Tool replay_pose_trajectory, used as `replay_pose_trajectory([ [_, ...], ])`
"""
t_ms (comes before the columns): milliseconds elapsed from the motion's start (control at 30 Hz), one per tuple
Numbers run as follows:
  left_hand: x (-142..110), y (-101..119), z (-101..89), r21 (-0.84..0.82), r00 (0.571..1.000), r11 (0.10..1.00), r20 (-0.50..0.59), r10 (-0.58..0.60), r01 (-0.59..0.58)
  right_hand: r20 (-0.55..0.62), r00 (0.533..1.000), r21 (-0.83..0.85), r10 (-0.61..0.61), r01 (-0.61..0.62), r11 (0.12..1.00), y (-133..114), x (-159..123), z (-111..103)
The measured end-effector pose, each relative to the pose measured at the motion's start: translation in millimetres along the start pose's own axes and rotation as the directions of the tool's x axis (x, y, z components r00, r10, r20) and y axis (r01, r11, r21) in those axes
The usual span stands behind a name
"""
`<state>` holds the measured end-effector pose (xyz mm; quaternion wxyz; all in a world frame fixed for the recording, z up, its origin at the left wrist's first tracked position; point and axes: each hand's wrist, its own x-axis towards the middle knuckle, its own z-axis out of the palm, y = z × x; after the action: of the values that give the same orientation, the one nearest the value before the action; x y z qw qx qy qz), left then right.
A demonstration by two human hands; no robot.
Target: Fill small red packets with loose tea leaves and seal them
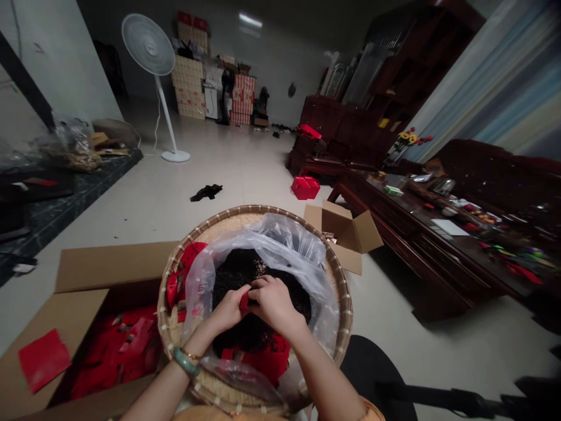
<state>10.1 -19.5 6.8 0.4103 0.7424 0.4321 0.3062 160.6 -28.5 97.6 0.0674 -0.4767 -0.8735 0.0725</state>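
Observation:
My left hand and my right hand meet over a plastic-lined basket, fingers closed on a small red packet. My right fingers bend over its top and hide part of it. Beneath them, a heap of black, loose, crumbly material fills a clear plastic bag spread open in the round woven bamboo basket. Red packets lie on the near side of the bag. More red packets are tucked between the bag and the basket's left wall.
At left stands an open cardboard box full of red packets, with one red packet on its flap. Another open box sits beyond the basket at right, near a long wooden table. A white fan stands farther back.

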Motion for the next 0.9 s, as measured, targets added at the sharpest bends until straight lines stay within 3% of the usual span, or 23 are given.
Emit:
replay_pose_trajectory([
  [133,-1,-2,2.0,0.011,1.0,1.0,0.007,-0.005,0.005,-0.006,1.0,0.058,0.015,-0.015,0.998,3,0,3],
  [300,-1,-3,-0.3,-0.015,1.0,1.0,0.002,0.006,-0.006,-0.105,0.994,0.391,0.016,0.026,0.92,12,-3,-3],
  [467,1,-3,-0.7,-0.028,0.998,0.998,-0.033,-0.052,0.051,-0.243,0.95,0.758,0.198,0.059,0.649,20,-3,-3],
  [600,0,0,-1.6,-0.032,0.999,0.999,-0.037,-0.035,0.034,-0.155,0.931,0.929,0.331,0.024,0.368,23,-2,2],
  [667,-1,2,-3.5,-0.043,0.999,0.999,-0.047,-0.025,0.023,-0.137,0.903,0.958,0.406,0.016,0.288,27,-1,4],
  [700,-1,3,-4.7,-0.052,0.999,0.999,-0.051,-0.018,0.015,-0.165,0.878,0.953,0.45,0.024,0.303,29,-1,5],
  [767,-2,4,-7.0,-0.072,0.998,0.997,-0.06,-0.004,0.0,-0.269,0.833,0.894,0.484,0.03,0.447,34,1,7],
  [833,-3,4,-8.5,-0.079,0.998,0.997,-0.067,0.002,-0.008,-0.359,0.825,0.784,0.436,0.014,0.62,36,1,7],
  [900,-3,0,-8.3,-0.073,0.996,0.997,-0.083,-0.014,0.008,-0.409,0.841,0.673,0.355,0.015,0.739,35,-2,5],
])
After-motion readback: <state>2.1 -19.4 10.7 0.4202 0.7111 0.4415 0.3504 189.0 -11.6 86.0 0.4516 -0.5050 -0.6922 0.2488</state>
